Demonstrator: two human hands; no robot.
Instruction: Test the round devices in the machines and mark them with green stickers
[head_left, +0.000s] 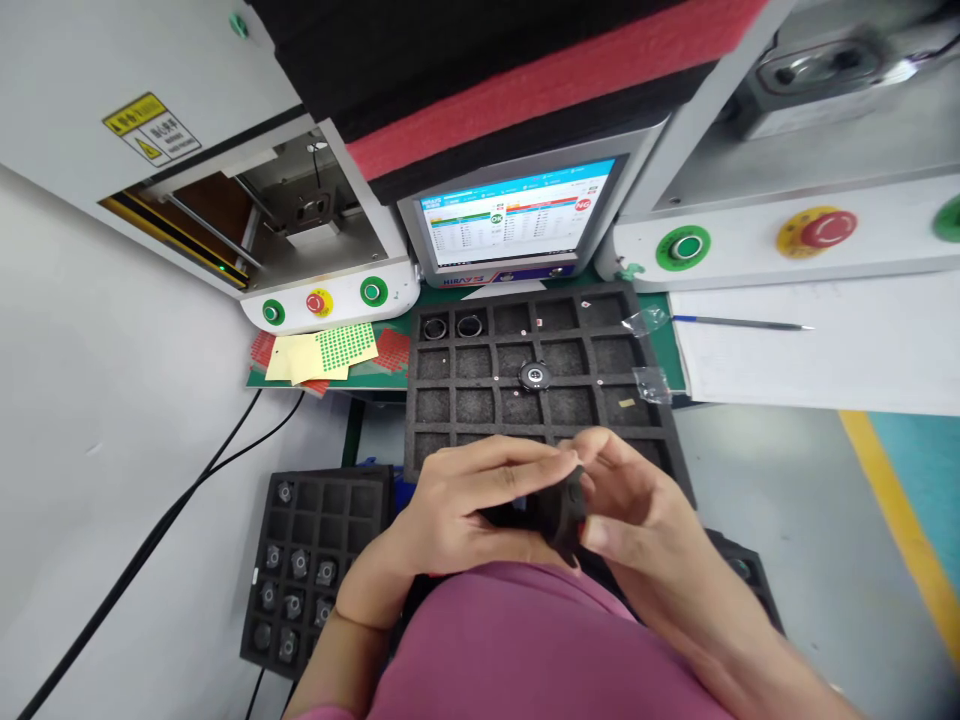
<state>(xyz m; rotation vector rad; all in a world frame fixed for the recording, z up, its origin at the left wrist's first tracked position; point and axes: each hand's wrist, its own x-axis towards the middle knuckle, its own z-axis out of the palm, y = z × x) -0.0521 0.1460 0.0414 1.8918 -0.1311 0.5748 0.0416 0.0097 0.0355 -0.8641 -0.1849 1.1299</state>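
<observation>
In front of my chest I hold a black smartwatch body (pixel 564 512) with both hands, its edge with a side button turned toward my right. My left hand (pixel 465 500) is closed around it, thumb below and fingers above. The fingertips and thumb of my right hand (pixel 645 515) pinch its right side, where a small reddish spot shows by the thumb. Just beyond my hands lies a black foam tray (pixel 412 420). On its dividers rests a round watch back (pixel 535 376) with a sensor; two round watch pieces (pixel 470 325) sit in its far left pockets.
A screen (pixel 517 215) showing OK and NG stands behind the tray, between two test machines with buttons (pixel 373 291). Sticker sheets (pixel 322 355) lie left, a pen (pixel 742 323) on white paper right. Lower left, another foam tray (pixel 259 540) holds several watch parts. Black cables (pixel 176 510) hang left.
</observation>
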